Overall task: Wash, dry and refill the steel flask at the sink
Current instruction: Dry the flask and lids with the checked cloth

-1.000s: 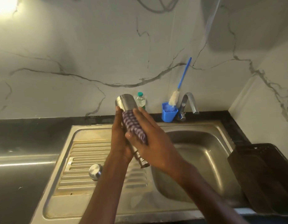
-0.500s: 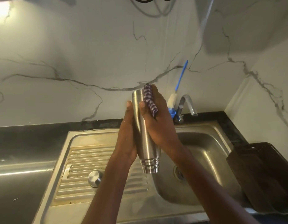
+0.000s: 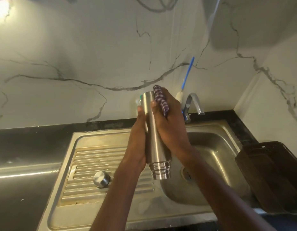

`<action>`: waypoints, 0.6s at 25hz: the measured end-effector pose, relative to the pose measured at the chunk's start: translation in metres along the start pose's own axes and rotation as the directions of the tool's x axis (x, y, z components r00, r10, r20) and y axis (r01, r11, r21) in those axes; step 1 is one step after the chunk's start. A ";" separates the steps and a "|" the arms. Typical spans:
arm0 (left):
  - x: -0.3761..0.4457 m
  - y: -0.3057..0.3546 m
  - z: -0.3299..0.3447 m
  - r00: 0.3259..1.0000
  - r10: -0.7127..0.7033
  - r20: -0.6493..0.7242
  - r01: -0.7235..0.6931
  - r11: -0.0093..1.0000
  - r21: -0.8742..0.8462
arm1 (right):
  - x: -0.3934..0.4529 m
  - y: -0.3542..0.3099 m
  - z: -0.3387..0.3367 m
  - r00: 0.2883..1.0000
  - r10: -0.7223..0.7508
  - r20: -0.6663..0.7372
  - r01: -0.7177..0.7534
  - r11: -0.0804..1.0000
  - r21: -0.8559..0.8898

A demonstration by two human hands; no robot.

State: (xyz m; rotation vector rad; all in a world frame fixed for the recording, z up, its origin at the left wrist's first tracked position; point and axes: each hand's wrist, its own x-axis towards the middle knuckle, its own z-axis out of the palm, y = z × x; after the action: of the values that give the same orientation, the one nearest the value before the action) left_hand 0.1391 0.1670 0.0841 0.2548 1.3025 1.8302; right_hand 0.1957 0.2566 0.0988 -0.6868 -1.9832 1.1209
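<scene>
I see flask [image 3: 155, 130] upside down, frame middle | left hand [image 3: 137, 140] holds its side | right hand [image 3: 171, 124] presses striped cloth [image 3: 161, 100] on it | cap [image 3: 101, 179] lower left

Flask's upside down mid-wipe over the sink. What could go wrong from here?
1. The smooth steel flask is held neck-down between the left hand and the right hand, which presses a purple-and-white striped cloth against it; it may slip into the steel sink.
2. The round steel cap lies loose on the ribbed drainboard and could get knocked.
</scene>
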 end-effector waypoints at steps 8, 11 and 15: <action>0.010 -0.001 -0.014 0.958 0.228 -0.176 -0.218 0.973 0.071 | -0.088 0.007 -0.016 0.947 0.167 0.273 -0.210 0.968 0.136; 0.001 -0.013 -0.005 0.960 0.233 -0.153 -0.203 0.961 0.187 | -0.073 0.005 -0.017 0.977 0.075 0.201 -0.071 0.997 -0.029; -0.013 -0.016 0.021 0.981 0.187 -0.042 -0.169 0.948 0.271 | -0.024 0.011 -0.029 0.959 0.270 0.085 -0.279 0.846 0.454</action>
State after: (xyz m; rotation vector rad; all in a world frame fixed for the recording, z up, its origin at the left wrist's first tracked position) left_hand 0.1678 0.1728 0.0838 0.4737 1.6204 1.8214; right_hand 0.2340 0.2580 0.0910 -0.7131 -1.5639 1.7070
